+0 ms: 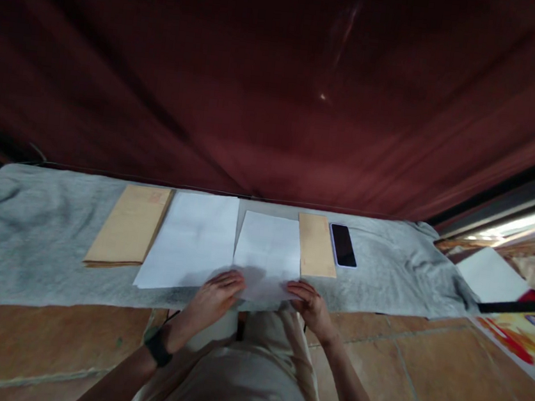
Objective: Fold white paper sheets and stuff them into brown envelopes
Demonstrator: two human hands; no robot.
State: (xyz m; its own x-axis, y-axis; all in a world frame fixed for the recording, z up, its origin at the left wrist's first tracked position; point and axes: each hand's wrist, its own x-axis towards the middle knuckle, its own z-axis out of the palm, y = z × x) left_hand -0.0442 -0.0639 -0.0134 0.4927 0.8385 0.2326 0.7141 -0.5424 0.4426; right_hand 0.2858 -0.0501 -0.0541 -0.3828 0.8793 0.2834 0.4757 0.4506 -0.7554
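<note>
Whether my curled left hand (pixel 218 296) and right hand (pixel 308 304) pinch, I can't tell; the sheet (pixel 269 246) between looks plain white.

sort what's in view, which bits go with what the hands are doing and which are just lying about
Likely part of it:
sheet, left hand and right hand on it
wider paper
envelope pile
single envelope

Apparently just lying about:
phone
white piece, at right
colourful print, far right
</note>
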